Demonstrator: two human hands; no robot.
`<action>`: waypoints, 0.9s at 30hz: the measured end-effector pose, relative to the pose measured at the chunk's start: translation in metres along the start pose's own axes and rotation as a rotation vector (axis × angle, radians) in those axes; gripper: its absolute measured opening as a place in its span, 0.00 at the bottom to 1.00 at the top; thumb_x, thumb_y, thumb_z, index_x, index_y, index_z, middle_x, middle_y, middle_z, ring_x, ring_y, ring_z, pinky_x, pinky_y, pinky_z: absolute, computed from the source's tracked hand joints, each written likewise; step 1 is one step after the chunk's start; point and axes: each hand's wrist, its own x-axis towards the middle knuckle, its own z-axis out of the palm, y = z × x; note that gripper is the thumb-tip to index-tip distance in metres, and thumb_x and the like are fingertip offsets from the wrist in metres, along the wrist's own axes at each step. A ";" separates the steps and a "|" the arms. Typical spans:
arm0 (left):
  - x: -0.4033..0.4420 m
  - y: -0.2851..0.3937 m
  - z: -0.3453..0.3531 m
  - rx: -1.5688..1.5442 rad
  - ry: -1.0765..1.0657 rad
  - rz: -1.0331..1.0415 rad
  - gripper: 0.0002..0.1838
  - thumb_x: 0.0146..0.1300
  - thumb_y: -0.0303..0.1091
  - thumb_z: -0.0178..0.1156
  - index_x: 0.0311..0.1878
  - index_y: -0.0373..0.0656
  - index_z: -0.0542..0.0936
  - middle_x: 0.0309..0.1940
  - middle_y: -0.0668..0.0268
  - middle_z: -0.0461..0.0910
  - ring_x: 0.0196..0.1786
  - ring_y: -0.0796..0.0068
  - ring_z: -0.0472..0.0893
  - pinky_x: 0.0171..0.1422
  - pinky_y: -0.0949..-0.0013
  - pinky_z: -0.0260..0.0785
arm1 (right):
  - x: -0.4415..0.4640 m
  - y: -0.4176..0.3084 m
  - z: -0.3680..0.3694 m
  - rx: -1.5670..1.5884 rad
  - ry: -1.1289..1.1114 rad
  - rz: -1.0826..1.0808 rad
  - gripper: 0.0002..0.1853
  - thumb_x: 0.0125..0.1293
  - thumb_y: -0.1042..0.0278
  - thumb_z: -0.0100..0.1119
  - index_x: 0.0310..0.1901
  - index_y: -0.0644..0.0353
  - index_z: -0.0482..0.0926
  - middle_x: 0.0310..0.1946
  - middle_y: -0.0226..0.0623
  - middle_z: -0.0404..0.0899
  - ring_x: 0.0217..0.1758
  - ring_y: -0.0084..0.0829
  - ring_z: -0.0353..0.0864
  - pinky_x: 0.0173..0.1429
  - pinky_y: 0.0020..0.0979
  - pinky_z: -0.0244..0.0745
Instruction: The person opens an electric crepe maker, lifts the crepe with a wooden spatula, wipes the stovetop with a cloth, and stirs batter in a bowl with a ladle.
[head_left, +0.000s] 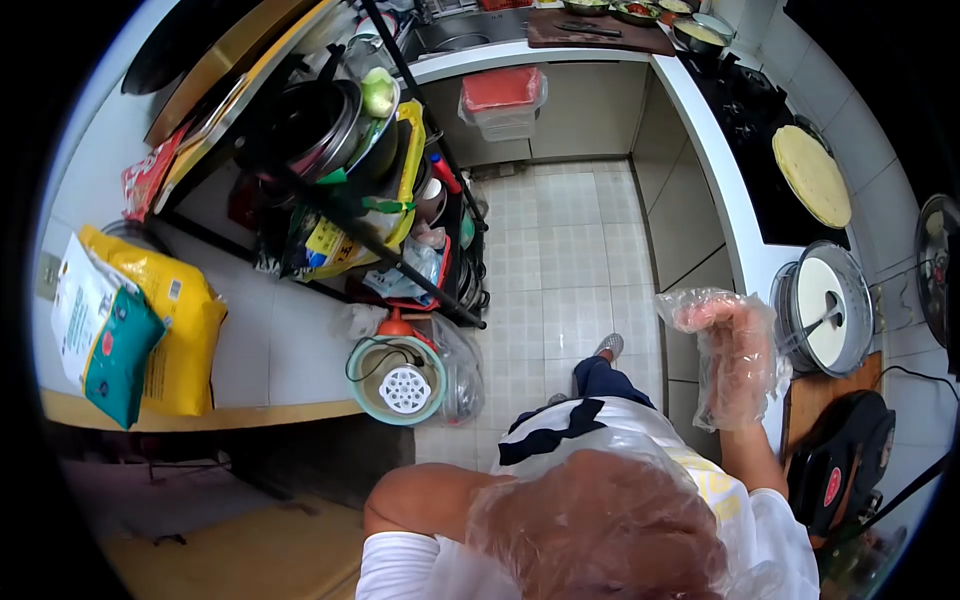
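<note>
A loose clear plastic glove covers my right hand [728,350], raised beside the counter at the right. Its fingers bend toward the left, apart from the palm, with nothing visible in them. My left hand [610,520], also in clear plastic, is very close to the camera at the bottom centre; its fingers cannot be made out. Just right of my right hand stands a clear bowl of white liquid [825,310] with a dark ladle [828,312] in it. Beyond it, a round pale yellow flatbread [810,175] lies over the black stove [745,130].
Bowls of food and a brown board [600,32] are at the back counter, beside the sink [465,32]. A black rack [385,240] holds pots at the left. Nearby are a pail [365,400] and yellow bag [190,330]. A black appliance [840,460] sits at the lower right.
</note>
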 end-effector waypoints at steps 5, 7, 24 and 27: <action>0.055 -0.030 -0.014 0.038 0.003 0.107 0.11 0.45 0.33 0.64 0.33 0.42 0.76 0.28 0.63 0.75 0.31 0.67 0.76 0.35 0.69 0.68 | 0.050 0.003 -0.029 -0.083 0.010 -0.094 0.22 0.67 0.49 0.38 0.34 0.63 0.72 0.32 0.38 0.73 0.38 0.29 0.73 0.47 0.28 0.66; 0.081 -0.047 -0.021 0.051 -0.002 0.152 0.11 0.44 0.32 0.65 0.32 0.42 0.76 0.27 0.63 0.75 0.30 0.67 0.76 0.34 0.69 0.68 | 0.072 0.002 -0.047 -0.137 0.011 -0.146 0.24 0.66 0.46 0.39 0.34 0.63 0.71 0.31 0.38 0.73 0.37 0.29 0.73 0.45 0.28 0.66; 0.275 -0.192 -0.071 -0.206 0.267 -0.386 0.10 0.45 0.24 0.65 0.26 0.42 0.72 0.21 0.68 0.73 0.23 0.76 0.74 0.28 0.73 0.69 | 0.116 0.000 -0.192 -0.401 0.668 -0.035 0.19 0.64 0.55 0.44 0.30 0.63 0.76 0.30 0.36 0.75 0.35 0.27 0.73 0.42 0.28 0.66; 0.289 -0.223 -0.079 0.066 0.351 -0.419 0.10 0.46 0.24 0.65 0.25 0.42 0.71 0.22 0.70 0.72 0.26 0.80 0.72 0.31 0.76 0.67 | 0.119 -0.025 -0.188 -0.447 0.614 -0.146 0.14 0.61 0.59 0.52 0.32 0.63 0.77 0.29 0.35 0.76 0.35 0.26 0.74 0.40 0.30 0.67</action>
